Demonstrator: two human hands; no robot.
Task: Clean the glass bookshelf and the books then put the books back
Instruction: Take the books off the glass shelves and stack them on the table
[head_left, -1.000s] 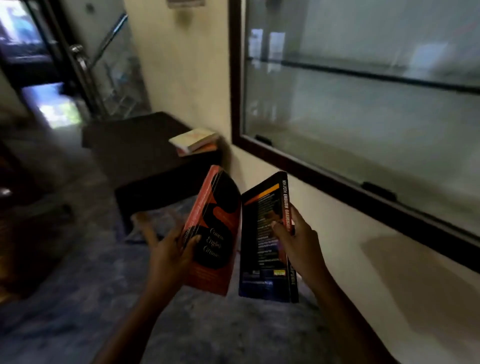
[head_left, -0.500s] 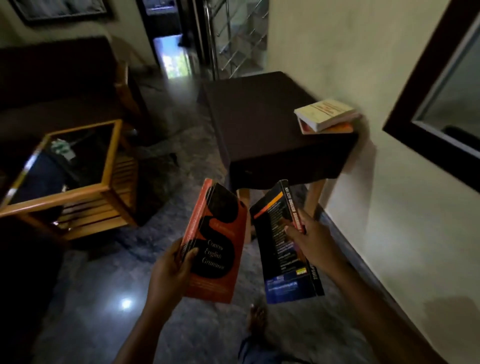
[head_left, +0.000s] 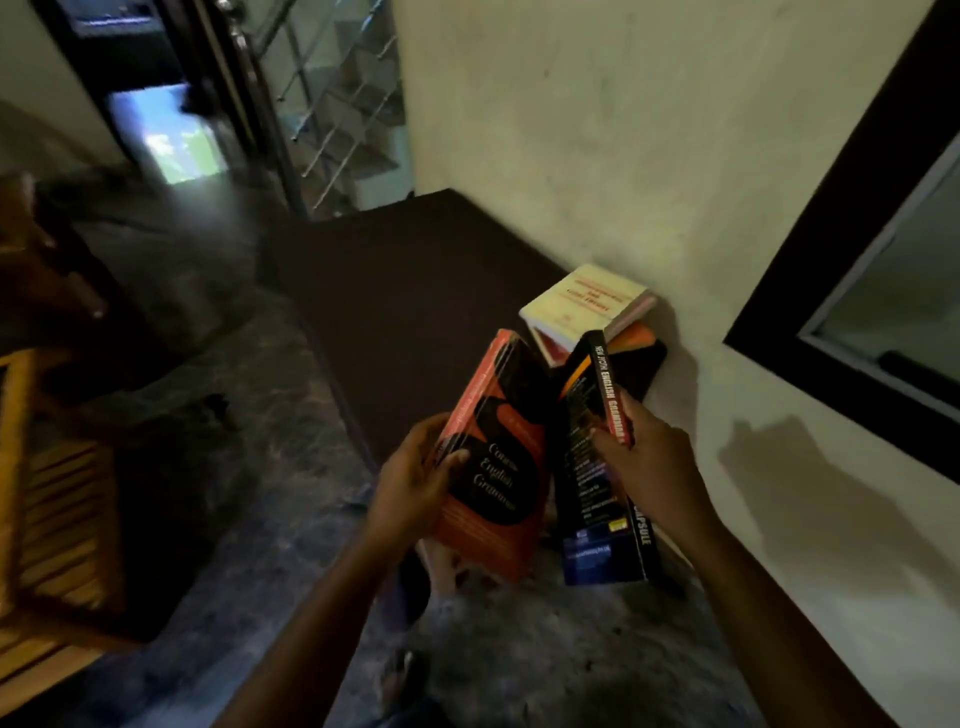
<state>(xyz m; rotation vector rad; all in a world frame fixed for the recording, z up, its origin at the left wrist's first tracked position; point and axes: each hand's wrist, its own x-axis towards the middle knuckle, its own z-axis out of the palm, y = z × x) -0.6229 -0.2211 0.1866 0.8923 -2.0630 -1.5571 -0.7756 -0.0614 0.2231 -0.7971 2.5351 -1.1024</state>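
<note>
My left hand (head_left: 415, 480) grips an orange and black grammar book (head_left: 496, 452) by its left edge, thumb on the cover. Beside it, my right hand (head_left: 647, 462) holds a black and blue book (head_left: 597, 499) by its spine. Both books stand nearly upright over the near end of a dark table (head_left: 410, 312). Against the wall on that table lies a small stack with a cream book (head_left: 587, 304) on top and an orange one (head_left: 634, 338) beneath. The dark frame of the glass bookshelf (head_left: 852, 291) shows at the right edge.
A cream wall (head_left: 597, 130) runs along the right. A wooden coffee table (head_left: 47, 493) stands at the left on the dark marble floor (head_left: 249, 415). Stair railings (head_left: 322, 109) and a doorway (head_left: 166, 130) are at the back. My feet show below.
My view swung left and down from the bookshelf glass toward the dark table. Both hands carried their books closer to the stack on it.
</note>
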